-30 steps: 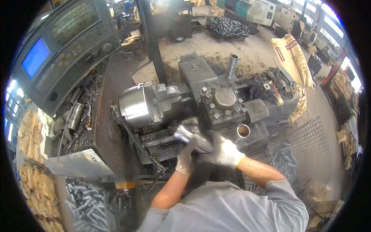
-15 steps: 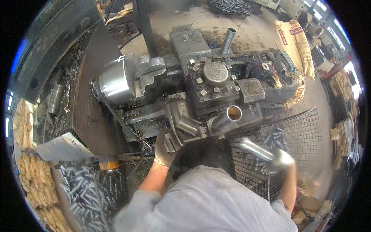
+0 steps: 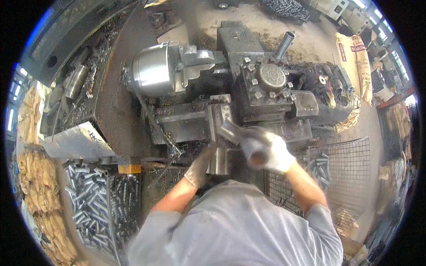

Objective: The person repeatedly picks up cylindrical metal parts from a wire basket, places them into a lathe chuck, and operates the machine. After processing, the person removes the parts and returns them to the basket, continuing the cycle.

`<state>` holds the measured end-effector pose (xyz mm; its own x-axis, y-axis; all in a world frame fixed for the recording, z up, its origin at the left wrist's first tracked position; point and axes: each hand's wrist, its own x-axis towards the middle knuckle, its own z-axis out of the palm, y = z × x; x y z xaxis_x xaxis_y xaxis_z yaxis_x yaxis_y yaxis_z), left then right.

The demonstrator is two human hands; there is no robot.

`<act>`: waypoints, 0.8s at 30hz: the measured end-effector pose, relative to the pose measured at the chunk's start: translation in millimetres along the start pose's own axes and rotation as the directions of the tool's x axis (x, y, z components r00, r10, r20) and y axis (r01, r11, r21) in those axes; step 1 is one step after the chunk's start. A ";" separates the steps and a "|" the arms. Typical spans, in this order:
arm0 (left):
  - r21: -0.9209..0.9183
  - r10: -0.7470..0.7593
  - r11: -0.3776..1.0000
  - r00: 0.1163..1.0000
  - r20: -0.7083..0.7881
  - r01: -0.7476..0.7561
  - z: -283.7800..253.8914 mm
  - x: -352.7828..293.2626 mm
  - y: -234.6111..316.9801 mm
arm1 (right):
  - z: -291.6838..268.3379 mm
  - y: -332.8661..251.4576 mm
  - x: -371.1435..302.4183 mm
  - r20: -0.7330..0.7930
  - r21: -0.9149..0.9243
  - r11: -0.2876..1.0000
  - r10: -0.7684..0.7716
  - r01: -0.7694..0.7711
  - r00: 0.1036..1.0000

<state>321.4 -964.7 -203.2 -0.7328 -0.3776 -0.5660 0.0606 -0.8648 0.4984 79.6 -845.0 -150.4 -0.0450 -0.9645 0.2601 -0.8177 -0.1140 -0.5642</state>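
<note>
My left hand (image 3: 199,168), in a soiled pale glove, closes around the side of an upright channel-shaped metal piece (image 3: 219,162) at the front of the lathe. Above it is a metal bracket (image 3: 214,119) with a short trough-like piece (image 3: 230,131) angled off its right side. My right hand (image 3: 278,153), in a white glove, is wrapped round a metal tube (image 3: 257,159) just right of the bracket. The tube's dark round opening faces up toward me, and motion blurs it. My hand covers the rest of the tube.
Behind my hands stand the lathe chuck (image 3: 153,68) and the bolted tool post (image 3: 271,79). Another tube (image 3: 285,45) leans up at the back. Cut tubes fill a bin (image 3: 88,199) at lower left. A wire mesh basket (image 3: 348,164) holds more tubes at right.
My right hand has swung in from above the mesh basket, where it held a tube, to the bracket. The left hand stays by the channel-shaped piece. The whole view has shifted slightly.
</note>
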 end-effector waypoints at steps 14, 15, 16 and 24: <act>-0.036 0.311 0.947 0.941 -0.137 -0.318 -94.4 0.2 23.5 | 98.0 12.2 52.8 0.037 -0.240 0.944 0.244 -0.228 0.969; -0.075 0.308 0.946 0.946 -0.100 -0.316 -95.3 0.9 23.4 | 102.9 10.8 46.8 0.137 -0.349 0.881 0.387 -0.321 0.912; -0.087 0.299 0.947 0.948 -0.104 -0.309 -94.8 2.7 23.6 | 107.3 9.6 41.7 0.174 -0.481 0.839 0.377 -0.256 0.910; -0.086 0.296 0.947 0.946 -0.129 -0.309 -80.4 14.2 32.4 | 115.6 26.7 55.9 0.220 -0.520 0.831 0.354 -0.198 0.909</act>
<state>367.4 -1024.6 -247.9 -0.5879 -0.6564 -0.4727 0.3417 -0.7312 0.5904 121.6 -929.4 -241.5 -0.2044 -0.9695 -0.1353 -0.9690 0.2200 -0.1122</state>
